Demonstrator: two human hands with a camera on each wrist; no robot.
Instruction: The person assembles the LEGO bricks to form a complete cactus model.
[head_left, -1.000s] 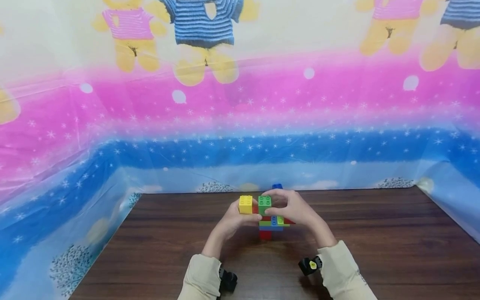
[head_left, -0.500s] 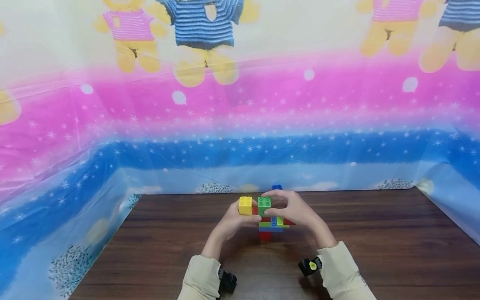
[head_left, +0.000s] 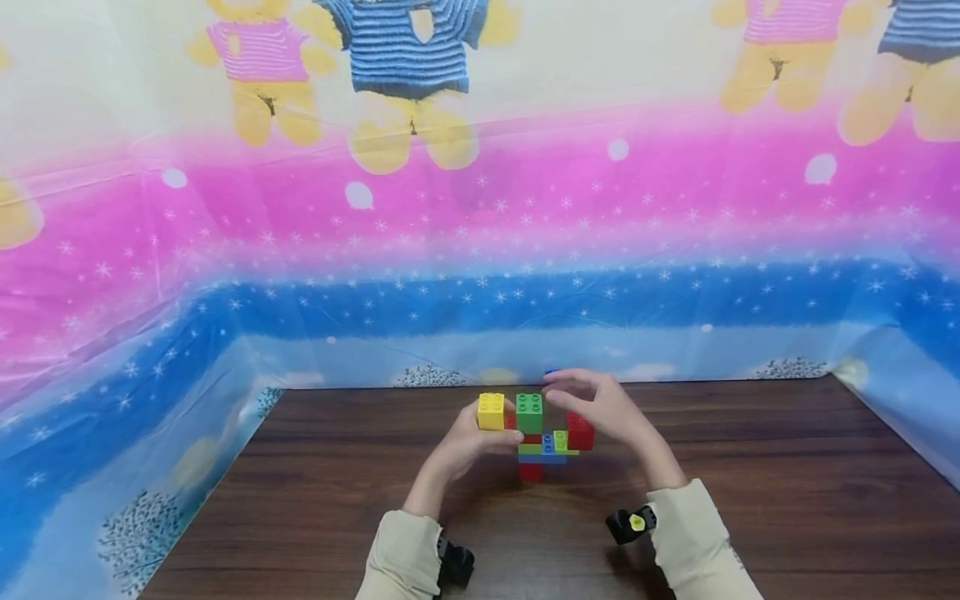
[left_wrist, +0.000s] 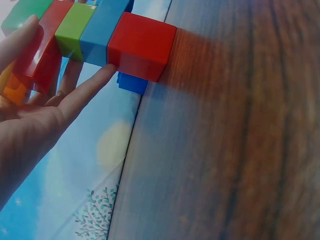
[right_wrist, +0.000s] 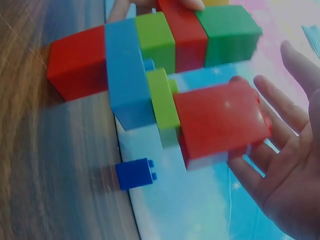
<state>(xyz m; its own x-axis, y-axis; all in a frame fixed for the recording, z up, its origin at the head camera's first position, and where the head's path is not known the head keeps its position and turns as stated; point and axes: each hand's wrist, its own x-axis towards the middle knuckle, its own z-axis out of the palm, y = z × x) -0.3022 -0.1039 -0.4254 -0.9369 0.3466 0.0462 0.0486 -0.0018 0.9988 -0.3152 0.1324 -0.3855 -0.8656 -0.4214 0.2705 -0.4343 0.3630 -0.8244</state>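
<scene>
My left hand (head_left: 467, 435) grips a built-up stack of toy building bricks at its upper part, the thumb lying across a red brick (right_wrist: 185, 37). A green brick (head_left: 528, 414) tops the stack, with a yellow brick (head_left: 491, 411) to its left. Lower down come a lime brick (right_wrist: 156, 40), a long blue brick (left_wrist: 102, 32) and a red brick (left_wrist: 142, 45) at the bottom. On the right side a thin lime brick (right_wrist: 164, 105) bears a larger red brick (head_left: 580, 431). Beside these, my right hand (head_left: 609, 408) has its fingers extended, holding nothing.
A separate blue brick (right_wrist: 135, 174) stands on the brown wooden table (head_left: 337, 500) behind the stack, mostly hidden by the right hand in the head view. A printed cloth (head_left: 480, 300) hangs along the table's back and sides.
My right hand has let go of the green brick and moved right and slightly up. More of the right-hand red brick shows now. The left hand and the stack stay put.
</scene>
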